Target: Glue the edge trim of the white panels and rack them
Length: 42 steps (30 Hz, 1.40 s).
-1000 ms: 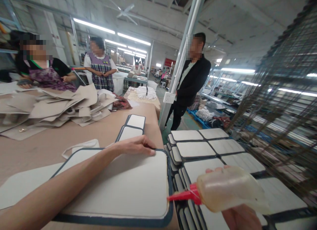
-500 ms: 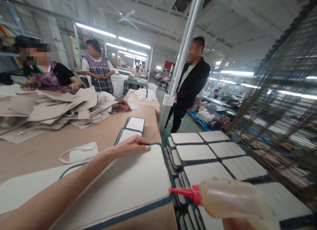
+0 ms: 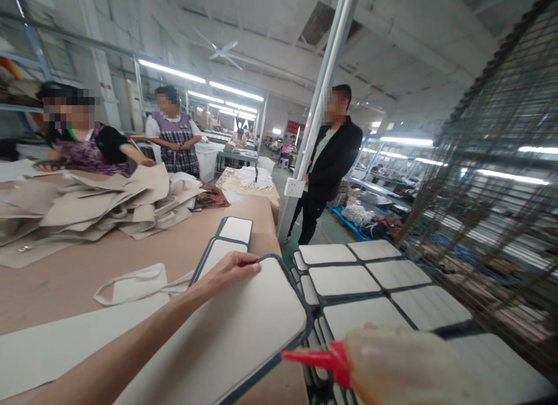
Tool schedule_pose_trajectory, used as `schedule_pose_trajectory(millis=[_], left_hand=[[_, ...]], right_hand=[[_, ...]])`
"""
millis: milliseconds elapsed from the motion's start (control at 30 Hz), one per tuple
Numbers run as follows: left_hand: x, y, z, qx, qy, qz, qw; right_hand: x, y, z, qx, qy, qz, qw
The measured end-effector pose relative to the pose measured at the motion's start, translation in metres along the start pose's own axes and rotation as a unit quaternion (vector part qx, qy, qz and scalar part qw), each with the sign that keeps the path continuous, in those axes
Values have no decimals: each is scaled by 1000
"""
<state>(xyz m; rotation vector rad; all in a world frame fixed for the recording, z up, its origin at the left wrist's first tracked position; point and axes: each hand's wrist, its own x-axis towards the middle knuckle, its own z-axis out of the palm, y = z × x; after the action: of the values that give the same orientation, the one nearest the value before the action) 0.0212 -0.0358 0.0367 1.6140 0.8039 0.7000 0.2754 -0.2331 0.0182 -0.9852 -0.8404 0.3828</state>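
Fingers of my left hand (image 3: 238,268) pinch the far edge of a large white panel (image 3: 235,329) with a dark blue border, which lies over the brown table. My right hand (image 3: 370,327) is mostly hidden behind a cloudy squeeze bottle (image 3: 401,364) with amber liquid, and it holds that bottle on its side. The bottle's red nozzle points left, its tip over the panel's blue border near the lower right. Beyond my left hand lie smaller blue-edged white panels (image 3: 234,229).
Beige cut pieces (image 3: 113,201) are heaped at the table's left, with a white strap piece (image 3: 139,284) nearer. Stacked blue-edged panels (image 3: 349,280) stand at right, beside wire mesh (image 3: 518,103). A metal post (image 3: 314,126) rises beyond the table; three people are near it and the heap.
The bottle's nozzle has moved left and down along the panel's border. My left hand still grips the panel, which has shifted slightly. The camera view has tilted a little upward.
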Motion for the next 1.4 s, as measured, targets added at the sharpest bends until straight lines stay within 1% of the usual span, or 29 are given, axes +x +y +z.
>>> schedule_pose_trajectory(millis=[100, 200, 300, 433, 567, 700, 867, 1067, 1167, 1300, 1400], left_hand=[[-4, 9, 2, 38, -57, 31, 997], [-10, 23, 4, 51, -121, 33, 991], [-15, 35, 5, 83, -175, 44, 980], [-17, 44, 4, 118, -214, 51, 968], [-17, 44, 2, 111, -227, 48, 966], [-14, 40, 0, 98, -234, 44, 966], [-11, 34, -2, 84, -232, 29, 969], [-9, 32, -5, 65, -205, 20, 976], [-10, 36, -6, 55, -183, 12, 981], [-10, 36, -8, 41, -169, 2, 985], [-8, 30, -11, 31, -163, 1, 986]], right_hand=[[23, -10, -1, 33, 22, 27, 999], [50, -20, 0, 92, 5, 68, 993], [64, -22, 3, 104, -51, 87, 989], [62, -23, 7, 96, -117, 132, 980], [57, -25, 11, 121, -137, 146, 972], [53, -29, 15, 110, -140, 144, 974], [49, -33, 18, 108, -122, 160, 974], [49, -37, 19, 128, -102, 194, 967], [48, -32, 13, 136, -81, 197, 968], [44, -18, -4, 141, -51, 203, 968], [39, -8, -18, 104, -46, 175, 978]])
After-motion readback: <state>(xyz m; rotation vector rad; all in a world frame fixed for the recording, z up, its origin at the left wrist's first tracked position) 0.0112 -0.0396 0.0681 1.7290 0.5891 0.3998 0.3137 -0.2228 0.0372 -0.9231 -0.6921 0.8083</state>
